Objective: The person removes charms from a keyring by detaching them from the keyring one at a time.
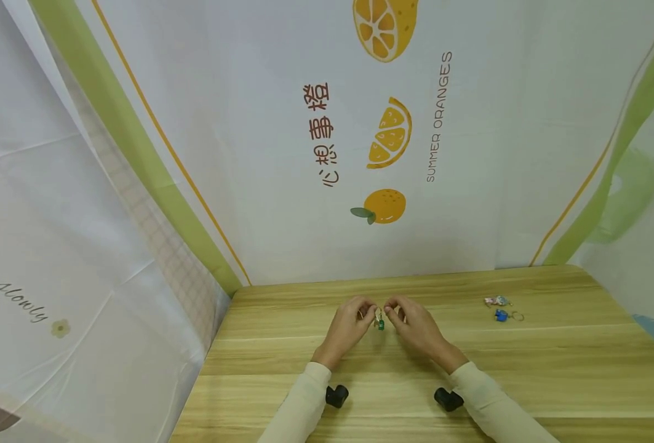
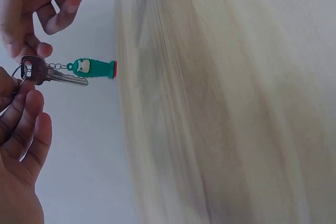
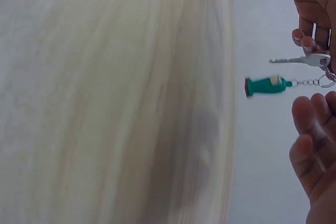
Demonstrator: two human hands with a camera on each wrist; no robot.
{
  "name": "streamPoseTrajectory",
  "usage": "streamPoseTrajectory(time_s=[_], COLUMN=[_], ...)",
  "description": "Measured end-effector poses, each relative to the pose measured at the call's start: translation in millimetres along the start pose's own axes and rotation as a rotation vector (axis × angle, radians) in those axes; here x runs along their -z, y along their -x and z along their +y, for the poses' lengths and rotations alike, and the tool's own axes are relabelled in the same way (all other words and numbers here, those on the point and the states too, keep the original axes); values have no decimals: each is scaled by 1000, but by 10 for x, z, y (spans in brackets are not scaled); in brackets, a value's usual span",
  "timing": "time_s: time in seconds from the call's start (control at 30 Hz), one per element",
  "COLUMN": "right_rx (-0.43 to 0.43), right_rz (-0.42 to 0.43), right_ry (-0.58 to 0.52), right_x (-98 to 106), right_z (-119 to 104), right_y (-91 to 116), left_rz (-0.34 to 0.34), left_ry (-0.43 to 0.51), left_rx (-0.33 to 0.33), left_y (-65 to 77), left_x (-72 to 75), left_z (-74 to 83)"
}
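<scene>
Above the table, both hands meet at a key ring (image 2: 16, 70). My left hand (image 1: 349, 326) pinches its near side, and my right hand (image 1: 418, 329) has thumb and fingertips at its other side, pinching it. A key (image 2: 68, 78) with a dark head sits on the ring. Beside the key, a green doll-like keychain (image 3: 266, 85) with a red base dangles from a short chain (image 3: 304, 83). Key and charm both hang free, below the fingertips. In the right wrist view, part of the ring and the right fingertips are cut off by the frame edge.
On the right side of the wooden table (image 1: 554, 369) lies a blue figure keychain (image 1: 501, 315) with its own ring. Just behind it is a pinkish-white and teal keychain (image 1: 498, 300). A white printed cloth (image 1: 282, 234) rises behind the table's far edge.
</scene>
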State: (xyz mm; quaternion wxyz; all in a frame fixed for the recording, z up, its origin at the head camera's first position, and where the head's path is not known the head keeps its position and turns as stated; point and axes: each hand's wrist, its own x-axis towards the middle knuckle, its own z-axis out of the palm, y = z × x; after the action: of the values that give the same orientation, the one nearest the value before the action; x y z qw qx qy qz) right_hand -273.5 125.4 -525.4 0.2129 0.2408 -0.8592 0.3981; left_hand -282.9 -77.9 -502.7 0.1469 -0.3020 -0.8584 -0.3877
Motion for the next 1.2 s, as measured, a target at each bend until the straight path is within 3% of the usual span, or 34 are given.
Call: streamPoseTrajectory(time_s=[0.27,0.57,0.87,1.2], right_rx=[9,26,35,39], right_rz=[-15,-7,-7,1], right_ry=[29,72,73,33], right_x=[-4,-5,-12,-19], right_z=[-22,-26,-30,-32], right_y=[-2,-25,-38,-27], left_rz=[-3,-32,-23,12], left_ry=[18,-20,-71,-65], left_rx=[7,-35,-62,-51], left_y=[-15,-17,-25,-4], left_x=[-21,-70,-82,-50], left_z=[26,48,46,38])
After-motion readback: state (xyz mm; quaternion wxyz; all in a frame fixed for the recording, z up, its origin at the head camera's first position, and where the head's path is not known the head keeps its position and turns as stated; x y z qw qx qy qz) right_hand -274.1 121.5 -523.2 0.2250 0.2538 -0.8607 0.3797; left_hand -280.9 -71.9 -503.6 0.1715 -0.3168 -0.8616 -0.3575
